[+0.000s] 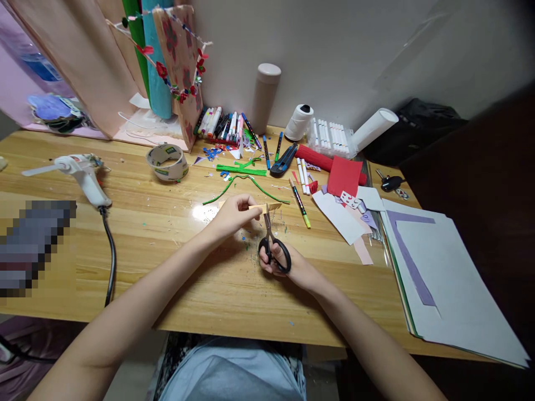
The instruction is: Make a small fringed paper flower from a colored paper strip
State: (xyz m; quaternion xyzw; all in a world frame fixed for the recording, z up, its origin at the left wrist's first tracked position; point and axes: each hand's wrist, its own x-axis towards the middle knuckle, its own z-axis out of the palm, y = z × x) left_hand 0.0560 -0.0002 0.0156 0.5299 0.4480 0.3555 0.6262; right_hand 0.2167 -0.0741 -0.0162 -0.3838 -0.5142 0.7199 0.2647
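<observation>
Between the fingers of my left hand (238, 214) is a small piece of yellow-orange paper (273, 206), pinched near its middle. My right hand (284, 262) grips a pair of scissors (268, 228) by the black handles, thumb and fingers in the loops. The scissor blades point away from me and meet the paper just right of my left fingertips. Behind my hands lies a bent green stem (246, 177), and further back are green paper strips (241, 169). Tiny paper scraps are scattered on the wood under the scissors.
A white glue gun (86, 175) with a black cord and a tape roll (167, 162) stand left. Markers (221, 125), a utility knife (284, 160) and a thread spool (299, 122) lie at the back. Paper sheets (455, 267) cover the right side.
</observation>
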